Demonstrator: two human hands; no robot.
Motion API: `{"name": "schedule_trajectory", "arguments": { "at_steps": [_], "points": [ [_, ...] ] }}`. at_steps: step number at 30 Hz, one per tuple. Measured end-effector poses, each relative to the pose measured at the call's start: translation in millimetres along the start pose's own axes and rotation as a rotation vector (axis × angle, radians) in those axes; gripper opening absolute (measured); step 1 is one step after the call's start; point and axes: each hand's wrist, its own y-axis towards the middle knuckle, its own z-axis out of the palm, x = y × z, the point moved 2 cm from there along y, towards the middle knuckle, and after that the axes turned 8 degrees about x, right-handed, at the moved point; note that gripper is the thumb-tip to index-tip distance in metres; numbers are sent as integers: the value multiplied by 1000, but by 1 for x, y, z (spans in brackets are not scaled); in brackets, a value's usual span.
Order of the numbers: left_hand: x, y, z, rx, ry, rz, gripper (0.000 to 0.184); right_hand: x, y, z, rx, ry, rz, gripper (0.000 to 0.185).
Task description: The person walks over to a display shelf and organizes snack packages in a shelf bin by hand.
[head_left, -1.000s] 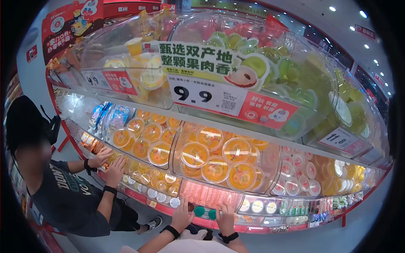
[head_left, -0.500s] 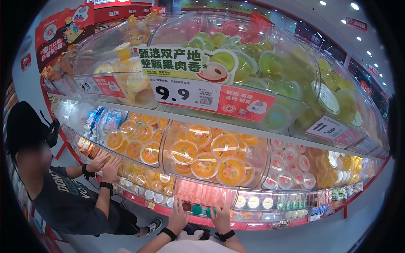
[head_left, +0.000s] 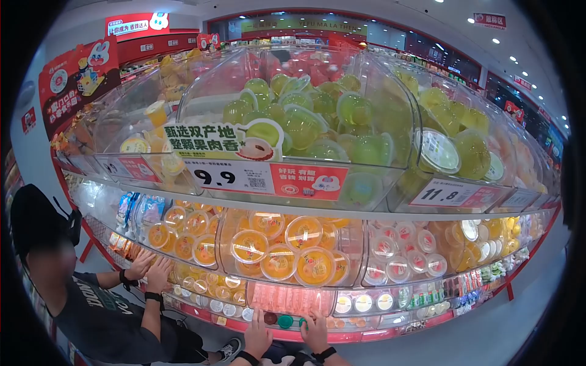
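Observation:
My left hand and my right hand rest at the lower front edge of a curved display, fingers spread apart and holding nothing visible. Between them lie a dark red round lid and a green round lid; my right fingertips are beside another green piece. Just above is a clear bin of pink packages. Higher up, orange jelly cups fill a bin below green round jelly cups on the top tier.
Another person in a dark shirt and black cap stands at the left, hands by the display. A 9.9 price sign and an 11.8 price tag front the top tier. White round cups sit right of the pink packages.
The view has tilted up and turned right, so the display sits lower and further left. Both my hands remain by the front edge, with the fingers of my right hand more spread.

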Motion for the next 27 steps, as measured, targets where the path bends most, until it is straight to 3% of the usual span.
{"name": "schedule_trajectory", "arguments": {
  "at_steps": [10, 12, 15, 19, 21, 23, 25, 27],
  "points": [
    [-5, 3, -8, 118, 37, -30, 74, -1, -2, -1, -8, -14, -57, 42],
    [-2, 2, -6, 31, 70, 42, 77, -4, -6, -3, 34, -52, -75, 46],
    [-4, 0, -12, 214, 60, -56, 79, 1, -12, -6, 42, -13, -66, 54],
    [-15, -17, -10, 112, -120, -32, 84, 7, -16, -7, 62, -39, -28, 60],
    [-19, -37, -7, 116, -112, 75, 84, 8, -27, -5, 120, 54, 9, 62],
    [-15, -59, 2, 193, -139, 58, 84, 6, -44, -4, 150, 39, 33, 64],
    [-7, -80, 9, 585, -76, 9, 84, -4, -75, 6, 191, 27, 56, 66],
    [16, -112, 38, 737, 10, -11, 84, -42, -127, 26, 478, 19, 152, 70]
  ]
}}
